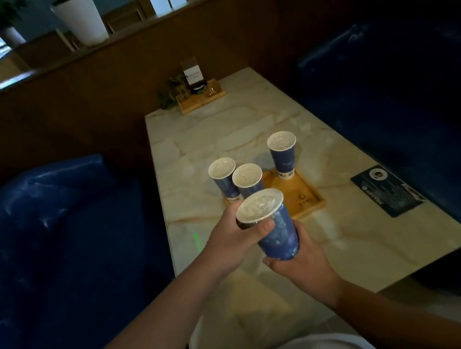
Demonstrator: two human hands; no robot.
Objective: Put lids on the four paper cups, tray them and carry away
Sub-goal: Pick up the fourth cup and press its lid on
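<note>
Cups are the business here: four blue paper ones, each with a pale lid on top as far as the view shows. One cup (278, 233) is held up above the table (354, 239), tilted so its lid (259, 209) faces the camera. The left hand (232, 234) grips it near the rim, thumb curled across the front just under the lid and fingers hidden behind, probably to press the lid's edge home. The right hand (294, 260) cups the lower body and base from beneath, fingers wrapped behind it, which steadies the cup against that pressure. A tray (304, 192) lies on the table just beyond the hands. The far cup (282, 154) stands upright on its back corner. The middle cup (247, 180) stands at the tray's left edge and the left cup (224, 180) just beside it; whether those two are on the tray or on the table cannot be told, since the held cup hides their bases. The tray's near half is bare, seemingly kept for the held cup. Lidding looks nearly done; traying and carrying remain.
</note>
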